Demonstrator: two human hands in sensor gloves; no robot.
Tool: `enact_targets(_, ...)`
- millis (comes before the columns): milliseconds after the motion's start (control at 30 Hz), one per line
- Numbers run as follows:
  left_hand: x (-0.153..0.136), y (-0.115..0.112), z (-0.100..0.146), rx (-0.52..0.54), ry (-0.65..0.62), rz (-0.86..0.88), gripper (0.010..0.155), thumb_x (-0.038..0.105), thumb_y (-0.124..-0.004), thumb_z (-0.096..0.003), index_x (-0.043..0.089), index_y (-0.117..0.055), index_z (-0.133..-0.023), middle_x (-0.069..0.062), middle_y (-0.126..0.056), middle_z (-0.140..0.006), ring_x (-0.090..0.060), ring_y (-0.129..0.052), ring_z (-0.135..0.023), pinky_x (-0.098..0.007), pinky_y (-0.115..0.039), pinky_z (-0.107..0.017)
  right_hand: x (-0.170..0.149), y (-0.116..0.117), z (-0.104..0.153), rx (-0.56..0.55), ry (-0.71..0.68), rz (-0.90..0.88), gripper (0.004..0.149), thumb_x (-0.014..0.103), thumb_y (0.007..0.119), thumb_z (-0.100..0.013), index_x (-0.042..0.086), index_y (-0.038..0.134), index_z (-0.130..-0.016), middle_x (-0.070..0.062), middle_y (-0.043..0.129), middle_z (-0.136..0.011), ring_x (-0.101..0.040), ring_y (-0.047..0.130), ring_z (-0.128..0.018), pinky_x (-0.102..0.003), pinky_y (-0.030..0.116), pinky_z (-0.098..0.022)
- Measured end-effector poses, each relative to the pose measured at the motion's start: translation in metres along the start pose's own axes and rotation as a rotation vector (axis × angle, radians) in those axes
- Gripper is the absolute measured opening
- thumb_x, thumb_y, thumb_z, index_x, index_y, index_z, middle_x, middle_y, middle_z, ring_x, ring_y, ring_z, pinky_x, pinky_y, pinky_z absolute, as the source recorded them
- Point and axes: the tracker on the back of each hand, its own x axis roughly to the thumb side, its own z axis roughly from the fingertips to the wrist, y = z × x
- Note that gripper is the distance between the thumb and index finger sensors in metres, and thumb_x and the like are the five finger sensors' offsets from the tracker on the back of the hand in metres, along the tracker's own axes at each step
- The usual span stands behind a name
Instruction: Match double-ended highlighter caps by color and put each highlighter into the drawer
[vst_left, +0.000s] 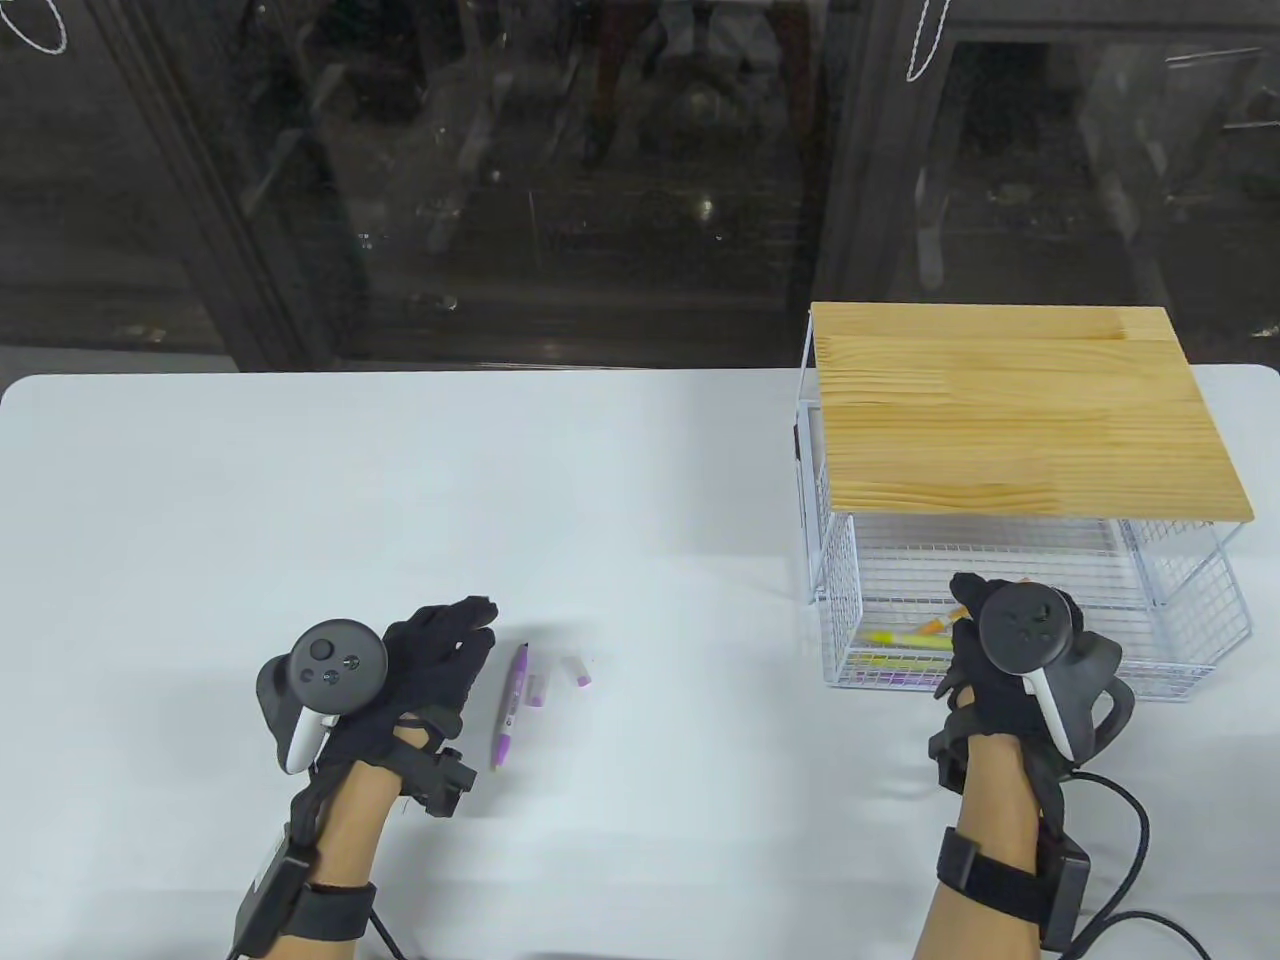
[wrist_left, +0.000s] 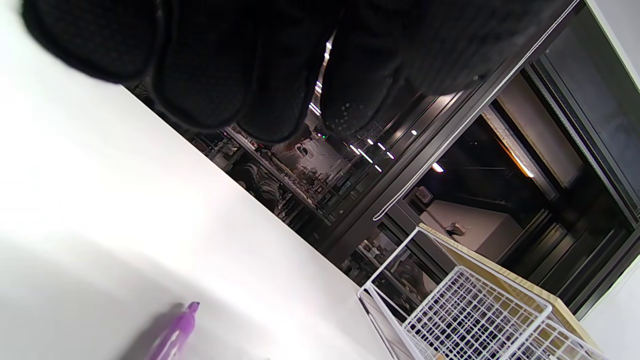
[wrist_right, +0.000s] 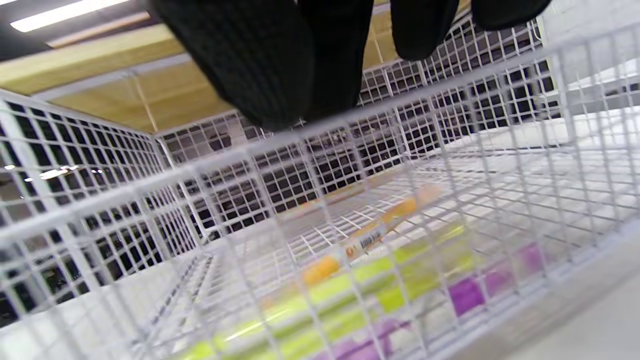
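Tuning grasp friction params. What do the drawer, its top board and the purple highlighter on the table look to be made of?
Drawer: thin wire mesh, white-coated, likely metal; open grid shows.
Top board: pale wood, visible grain and joined strips, matte.
Purple highlighter: smooth, slightly glossy barrel, probably plastic; both tips uncapped.

Purple highlighter (wrist_left: 172, 332): cut off at left wrist view's bottom edge. Drawer (wrist_right: 350, 210) contents: blurred behind mesh, lower right wrist view; count indeterminable.
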Motion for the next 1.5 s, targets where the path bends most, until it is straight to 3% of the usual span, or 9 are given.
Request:
enact_targets(333,0.000,0.000,0.000,0.004,0.000,-0.009,0.056,0.050,-0.076,-0.0435,0.026,-0.086,-0.092,-0.011,-0.090,-0.090,-0.042,-0.087,-0.070,-0.063,-0.075,-0.045,0.057,-0.027,0.032,-0.303,-0.254,0.001,0.045,0.038,0.089,-0.044,0.031,0.088,-0.088,0.002,0.094,-0.088,-0.035,0.078,-0.088,-0.057,0.060,-0.066)
enact_targets(667,-0.001,0.000,0.001,0.003,0.006,-0.023,0.056,0.050,-0.076,-0.0435,0.026,-0.087,-0.092,-0.011,-0.090,-0.090,-0.042,-0.088,-0.070,-0.062,-0.075,-0.045,0.102,-0.033,0.063,-0.405,-0.479,0.022,0.045,0.044,0.087,-0.044,0.032,0.088,-0.088,0.004,0.096,-0.085,-0.029,0.089,-0.077,-0.049,0.069,-0.063)
enact_targets(1000,-0.002,-0.001,0.001,-0.003,0.021,-0.044,0.056,0.050,-0.076,-0.0435,0.025,-0.087,-0.092,-0.011,-0.091,-0.089,-0.042,-0.088,-0.069,-0.062,-0.075,-0.045,0.141,-0.008,0.085,-0.285,-0.665,0.015,0.044,0.046,0.084,-0.045,0.031,0.090,-0.086,0.002,0.097,-0.084,-0.029,0.094,-0.069,-0.043,0.080,-0.054)
enact_targets(1367,-0.003,-0.003,-0.001,-0.017,0.040,-0.082,0.056,0.050,-0.077,-0.0435,0.025,-0.087,-0.092,-0.011,-0.091,-0.089,-0.042,-0.088,-0.069,-0.062,-0.076,-0.045,0.164,0.061,0.090,-0.019,-0.748,0.077,0.044,0.046,0.083,-0.045,0.029,0.090,-0.086,0.000,0.098,-0.083,-0.030,0.097,-0.065,-0.041,0.085,-0.047)
enact_targets(1500,-0.002,-0.005,-0.001,-0.020,0.044,-0.108,0.055,0.050,-0.077,-0.0433,0.025,-0.087,-0.092,-0.011,-0.092,-0.088,-0.042,-0.089,-0.068,-0.062,-0.076,-0.044,0.163,0.075,0.087,0.035,-0.724,0.078,0.045,0.046,0.083,-0.045,0.029,0.090,-0.086,-0.001,0.098,-0.083,-0.030,0.097,-0.066,-0.042,0.086,-0.047)
